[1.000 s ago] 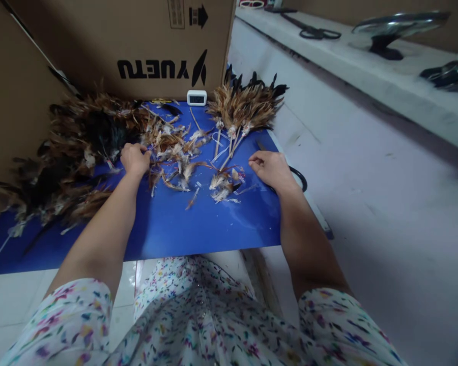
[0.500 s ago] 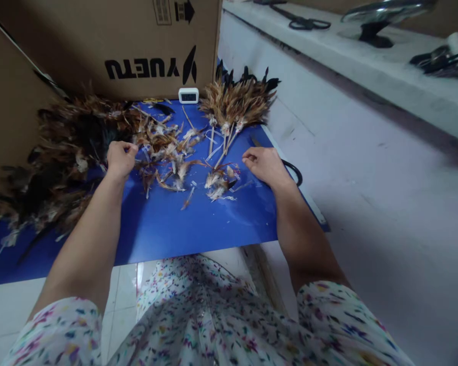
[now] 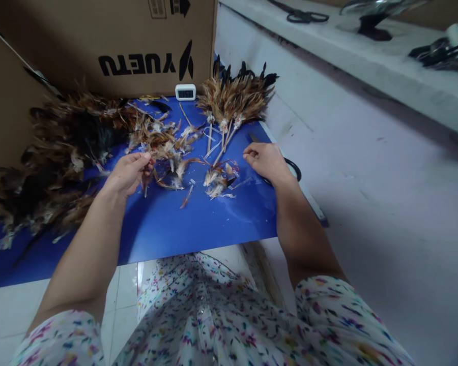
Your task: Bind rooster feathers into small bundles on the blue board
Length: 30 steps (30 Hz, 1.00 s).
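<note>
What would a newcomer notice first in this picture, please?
Probably the bushy brown-and-black feather bundles on sticks, at the far right of the blue tabletop, and the wide, dark feather heap along its left. Behind them, the large cardboard box with bold black lettering also stands out.

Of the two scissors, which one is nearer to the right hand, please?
The table scissors, partly hidden by the right hand: a black handle loop shows beside the wrist. The ledge scissors lie higher up, well away from it.
</note>
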{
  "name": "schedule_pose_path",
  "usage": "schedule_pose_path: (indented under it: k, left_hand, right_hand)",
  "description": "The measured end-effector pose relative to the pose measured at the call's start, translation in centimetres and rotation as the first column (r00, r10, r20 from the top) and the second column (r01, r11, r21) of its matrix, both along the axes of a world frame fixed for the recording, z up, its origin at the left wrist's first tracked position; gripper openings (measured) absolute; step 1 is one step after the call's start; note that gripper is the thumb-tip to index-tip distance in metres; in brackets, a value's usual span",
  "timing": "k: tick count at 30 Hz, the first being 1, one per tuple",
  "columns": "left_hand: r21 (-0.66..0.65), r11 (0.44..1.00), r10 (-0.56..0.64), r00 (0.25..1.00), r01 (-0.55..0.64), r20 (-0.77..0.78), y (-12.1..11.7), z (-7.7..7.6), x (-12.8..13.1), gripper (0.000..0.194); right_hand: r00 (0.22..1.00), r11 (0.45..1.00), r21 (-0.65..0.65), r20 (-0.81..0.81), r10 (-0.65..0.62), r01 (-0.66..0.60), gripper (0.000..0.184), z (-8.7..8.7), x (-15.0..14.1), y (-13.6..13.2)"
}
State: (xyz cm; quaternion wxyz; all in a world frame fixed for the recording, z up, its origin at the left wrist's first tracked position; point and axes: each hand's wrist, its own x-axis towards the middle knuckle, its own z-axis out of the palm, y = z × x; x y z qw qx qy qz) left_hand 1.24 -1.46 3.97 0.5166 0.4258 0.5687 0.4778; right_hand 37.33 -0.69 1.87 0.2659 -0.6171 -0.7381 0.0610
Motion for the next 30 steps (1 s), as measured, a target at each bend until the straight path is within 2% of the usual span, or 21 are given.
schedule_pose_path:
  k: [4, 11, 18, 26, 30]
  left_hand:
    - [-0.04, 0.999, -0.024, 0.999, 0.025, 0.037, -0.5, 0.2, 0.6, 0.02]
    - [-0.013, 0.996, -0.087, 0.996, 0.087, 0.029, -0.7, 0.2, 0.8, 0.012]
    - [0.041, 0.999, 0.004, 0.997, -0.001, -0.074, -0.6, 0.1, 1.3, 0.016]
    - [0.177, 0.984, -0.006, 0.993, 0.027, -0.115, -0.3, -0.8, 0.7, 0.029]
    - [0.192, 0.981, -0.01, 0.987, 0.041, -0.161, -0.3, -0.8, 0.6, 0.026]
  right_hand:
    - [1.0, 1.0, 0.002, -0.028, -0.011, 0.011, 0.014, 0.2, 0.4, 0.0]
    - [0.999, 0.999, -0.041, -0.028, -0.036, 0.035, 0.015, 0.7, 0.4, -0.2]
    - [0.999, 0.997, -0.063, -0.024, -0.045, 0.043, 0.017, 0.7, 0.9, -0.3]
    - [0.998, 0.995, -0.082, -0.035, -0.054, 0.051, 0.018, 1.0, 1.1, -0.3]
    - [0.997, 0.993, -0.104, -0.045, -0.058, 0.053, 0.017, 1.1, 1.4, -0.4]
